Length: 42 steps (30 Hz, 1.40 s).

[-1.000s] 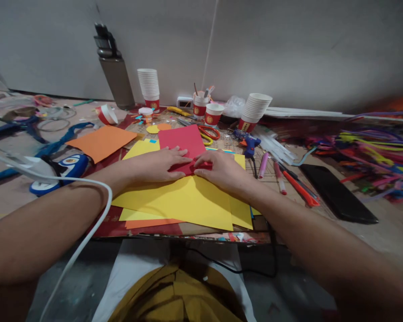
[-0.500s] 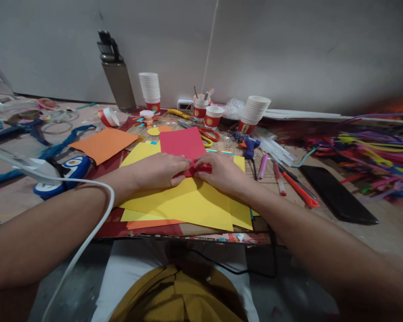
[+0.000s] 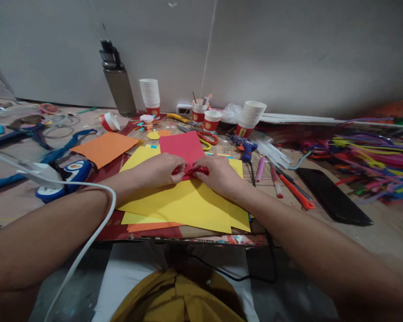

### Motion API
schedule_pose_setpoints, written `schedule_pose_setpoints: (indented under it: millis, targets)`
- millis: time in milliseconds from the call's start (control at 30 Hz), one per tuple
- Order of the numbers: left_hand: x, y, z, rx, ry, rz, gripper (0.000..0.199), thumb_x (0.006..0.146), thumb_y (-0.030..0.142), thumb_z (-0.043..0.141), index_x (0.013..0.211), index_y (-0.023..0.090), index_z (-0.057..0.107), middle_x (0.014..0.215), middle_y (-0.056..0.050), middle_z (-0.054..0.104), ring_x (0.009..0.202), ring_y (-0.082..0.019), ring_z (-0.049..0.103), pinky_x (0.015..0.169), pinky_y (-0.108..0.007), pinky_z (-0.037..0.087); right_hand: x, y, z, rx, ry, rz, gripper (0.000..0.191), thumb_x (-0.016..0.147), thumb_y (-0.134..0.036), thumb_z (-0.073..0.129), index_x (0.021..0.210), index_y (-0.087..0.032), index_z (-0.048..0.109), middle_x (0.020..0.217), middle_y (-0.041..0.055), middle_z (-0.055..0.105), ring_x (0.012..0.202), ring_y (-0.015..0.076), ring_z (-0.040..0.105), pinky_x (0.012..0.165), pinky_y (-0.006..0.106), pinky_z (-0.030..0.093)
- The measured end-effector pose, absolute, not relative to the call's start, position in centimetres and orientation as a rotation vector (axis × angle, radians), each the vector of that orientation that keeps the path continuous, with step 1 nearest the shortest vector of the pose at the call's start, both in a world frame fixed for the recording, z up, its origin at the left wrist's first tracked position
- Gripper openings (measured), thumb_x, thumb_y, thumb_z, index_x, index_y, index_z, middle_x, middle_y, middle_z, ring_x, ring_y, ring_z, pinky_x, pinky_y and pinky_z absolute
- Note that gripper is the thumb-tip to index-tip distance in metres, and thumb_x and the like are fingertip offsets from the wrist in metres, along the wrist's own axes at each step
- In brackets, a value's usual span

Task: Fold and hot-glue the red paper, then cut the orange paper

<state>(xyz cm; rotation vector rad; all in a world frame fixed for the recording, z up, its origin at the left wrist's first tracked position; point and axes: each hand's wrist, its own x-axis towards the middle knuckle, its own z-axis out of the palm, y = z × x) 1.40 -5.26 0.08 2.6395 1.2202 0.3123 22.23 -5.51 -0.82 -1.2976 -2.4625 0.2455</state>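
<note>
A sheet of red paper (image 3: 182,146) lies on top of a stack of yellow paper (image 3: 184,205), its near edge folded or rolled up into a narrow strip. My left hand (image 3: 166,170) pinches the left end of that folded edge, fingers curled in. On the right end, my right hand (image 3: 213,172) closes thumb and fingers on the same edge. Both hands rest low over the yellow sheets, close together. My fingers partly hide the fold, so its exact shape cannot be made out.
Behind the paper are scissors (image 3: 208,137), stacked paper cups (image 3: 251,115) and a tall bottle (image 3: 119,87). At right lie a blue glue gun (image 3: 248,151), an orange cutter (image 3: 297,191), a black phone (image 3: 334,196) and pipe cleaners (image 3: 376,161). A white cable (image 3: 112,201) crosses my left forearm.
My left hand's fingers have gone from lying stretched across the red paper to curling around its near edge. The right hand keeps its pinch. The camera view has shifted slightly.
</note>
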Motion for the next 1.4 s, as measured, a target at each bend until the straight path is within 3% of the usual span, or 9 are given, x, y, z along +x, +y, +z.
schedule_pose_setpoints:
  millis: [133, 333, 433, 633, 800, 1233, 1400]
  targets:
    - [1.4, -5.2, 0.4, 2.619, 1.241, 0.303, 0.014, 0.082, 0.028, 0.05, 0.078, 0.019, 0.06, 0.073, -0.004, 0.065, 0.062, -0.015, 0.052, 0.056, -0.028, 0.033, 22.7, -5.1, -1.1, -1.314, -2.491, 0.164, 0.017, 0.085, -0.018, 0.061, 0.095, -0.021, 0.074, 0.097, 0.0066, 0.073, 0.093, 0.0205, 0.062, 0.084, 0.033, 0.04]
    - [1.7, -5.7, 0.4, 2.589, 1.199, 0.353, 0.028, 0.084, 0.044, 0.056, 0.093, 0.018, 0.064, 0.093, -0.008, 0.067, 0.078, -0.019, 0.059, 0.065, -0.029, 0.042, 22.4, -5.4, -0.3, -1.373, -2.522, 0.129, 0.014, 0.086, -0.018, 0.06, 0.083, -0.019, 0.074, 0.088, 0.0078, 0.072, 0.085, 0.0196, 0.061, 0.079, 0.031, 0.039]
    - [1.7, -5.5, 0.2, 2.512, 1.158, 0.331, 0.022, 0.085, 0.038, 0.055, 0.089, 0.019, 0.065, 0.086, -0.005, 0.067, 0.075, -0.017, 0.059, 0.065, -0.027, 0.042, 22.5, -5.4, -0.2, -1.376, -2.525, 0.172, 0.016, 0.088, -0.02, 0.059, 0.081, -0.017, 0.073, 0.085, 0.0074, 0.072, 0.081, 0.018, 0.06, 0.075, 0.029, 0.038]
    - [1.3, -4.7, 0.2, 2.396, 1.134, 0.291, 0.027, 0.083, 0.045, 0.058, 0.087, 0.019, 0.067, 0.081, -0.002, 0.069, 0.07, -0.015, 0.059, 0.062, -0.025, 0.039, 23.2, -4.6, -0.8, -1.357, -2.467, 0.279, 0.014, 0.087, -0.026, 0.062, 0.079, -0.018, 0.07, 0.078, 0.0038, 0.07, 0.07, 0.0147, 0.058, 0.064, 0.026, 0.035]
    - [1.0, -4.4, 0.1, 2.463, 1.136, 0.324, 0.023, 0.085, 0.039, 0.055, 0.081, 0.019, 0.067, 0.078, -0.002, 0.069, 0.068, -0.014, 0.057, 0.062, -0.025, 0.037, 23.5, -4.3, -0.7, -1.454, -2.424, 0.286, 0.015, 0.084, -0.029, 0.066, 0.074, -0.018, 0.068, 0.075, 0.0037, 0.069, 0.068, 0.015, 0.057, 0.062, 0.026, 0.035]
    - [0.8, -3.5, -0.1, 2.222, 1.387, 0.344, 0.027, 0.076, 0.046, 0.062, 0.073, 0.019, 0.068, 0.072, 0.0, 0.07, 0.067, -0.015, 0.059, 0.061, -0.026, 0.038, 26.3, -4.0, 0.2, -1.6, -2.33, 0.223, 0.008, 0.082, -0.023, 0.065, 0.081, -0.019, 0.071, 0.085, 0.0046, 0.071, 0.079, 0.0172, 0.062, 0.069, 0.025, 0.041]
    - [0.4, -3.2, -0.3, 2.216, 1.431, 0.372, 0.025, 0.077, 0.043, 0.063, 0.073, 0.019, 0.067, 0.075, -0.001, 0.07, 0.068, -0.015, 0.06, 0.061, -0.026, 0.039, 29.7, -2.9, 1.1, -1.915, -2.087, -0.068, 0.024, 0.089, -0.034, 0.053, 0.091, -0.017, 0.069, 0.095, 0.0106, 0.071, 0.087, 0.0232, 0.064, 0.072, 0.03, 0.043]
